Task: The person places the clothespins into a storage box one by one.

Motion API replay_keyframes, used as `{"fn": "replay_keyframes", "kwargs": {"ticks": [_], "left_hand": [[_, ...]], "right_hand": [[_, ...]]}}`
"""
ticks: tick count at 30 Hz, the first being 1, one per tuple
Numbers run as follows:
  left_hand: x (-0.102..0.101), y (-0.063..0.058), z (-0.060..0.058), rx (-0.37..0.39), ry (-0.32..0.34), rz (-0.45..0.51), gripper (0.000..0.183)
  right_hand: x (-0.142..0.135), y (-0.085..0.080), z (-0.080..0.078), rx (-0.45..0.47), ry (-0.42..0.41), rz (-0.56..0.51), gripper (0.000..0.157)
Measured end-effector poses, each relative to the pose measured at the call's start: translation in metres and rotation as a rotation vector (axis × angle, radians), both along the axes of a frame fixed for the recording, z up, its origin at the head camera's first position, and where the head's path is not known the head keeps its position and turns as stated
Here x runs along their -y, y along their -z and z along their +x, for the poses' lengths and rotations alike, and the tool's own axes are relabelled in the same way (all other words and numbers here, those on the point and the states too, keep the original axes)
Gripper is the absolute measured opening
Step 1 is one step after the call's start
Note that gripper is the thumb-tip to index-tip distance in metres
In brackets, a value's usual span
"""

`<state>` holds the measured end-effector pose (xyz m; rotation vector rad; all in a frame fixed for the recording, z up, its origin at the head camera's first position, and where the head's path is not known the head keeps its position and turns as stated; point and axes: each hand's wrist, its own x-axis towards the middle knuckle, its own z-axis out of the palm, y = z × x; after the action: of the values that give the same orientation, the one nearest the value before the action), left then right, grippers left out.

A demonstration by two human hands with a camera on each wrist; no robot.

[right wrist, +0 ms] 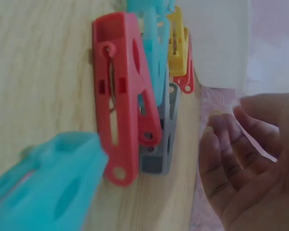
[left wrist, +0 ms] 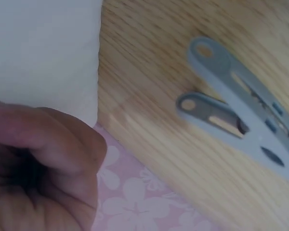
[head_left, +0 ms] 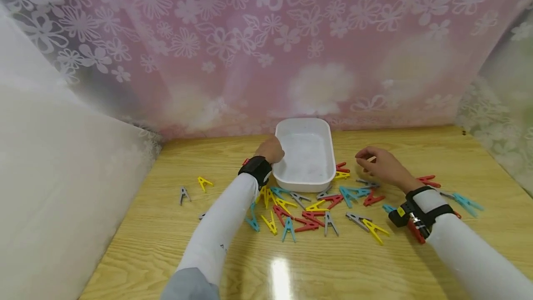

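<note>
White sleeves (head_left: pixel 225 223) end in two hands, well apart. The left hand (head_left: pixel 270 149) is curled at the left rim of a plastic basin (head_left: pixel 304 187); whether it grips the rim cannot be told. The right hand (head_left: pixel 382 166), fingers loosely bent, holds nothing near the scattered pegs (head_left: pixel 369 200). In the right wrist view, a red peg (right wrist: pixel 131 103) overlaps a grey peg (right wrist: pixel 167 139); lifting either could drag its neighbour. Unsteadied, the basin could be knocked into adjacent pegs.

Head view looks down; wrist views close; tabletop (head_left: pixel 333 265) shared.
</note>
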<state>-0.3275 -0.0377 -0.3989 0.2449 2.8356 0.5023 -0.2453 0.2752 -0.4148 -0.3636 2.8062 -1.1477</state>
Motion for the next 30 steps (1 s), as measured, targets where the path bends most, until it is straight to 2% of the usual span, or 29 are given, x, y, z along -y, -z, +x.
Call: {"fn": "replay_keyframes", "kwargs": {"ticks": [4, 8, 11, 16, 25, 30], "left_hand": [[-0.003, -0.006, 0.007, -0.004, -0.017, -0.048, 0.042], [-0.007, -0.009, 0.013, -0.011, -0.053, -0.077, 0.047], [-0.01, -0.008, 0.016, -0.008, -0.077, -0.083, 0.051], [-0.013, -0.004, 0.018, -0.008, -0.096, -0.088, 0.052], [-0.01, -0.003, 0.015, -0.002, -0.095, -0.116, 0.057], [-0.005, -0.003, 0.012, -0.006, -0.09, -0.117, 0.059]], "right_hand": [[0.01, 0.0, -0.006, -0.004, -0.081, 0.07, 0.032], [0.016, 0.004, -0.011, 0.03, -0.149, 0.11, 0.038], [0.018, 0.007, -0.014, 0.043, -0.168, 0.146, 0.042], [0.018, 0.01, -0.018, 0.03, -0.186, 0.204, 0.035], [0.021, 0.008, -0.019, 0.066, -0.127, 0.243, 0.037], [0.021, 0.003, -0.015, 0.065, -0.027, 0.261, 0.043]]}}
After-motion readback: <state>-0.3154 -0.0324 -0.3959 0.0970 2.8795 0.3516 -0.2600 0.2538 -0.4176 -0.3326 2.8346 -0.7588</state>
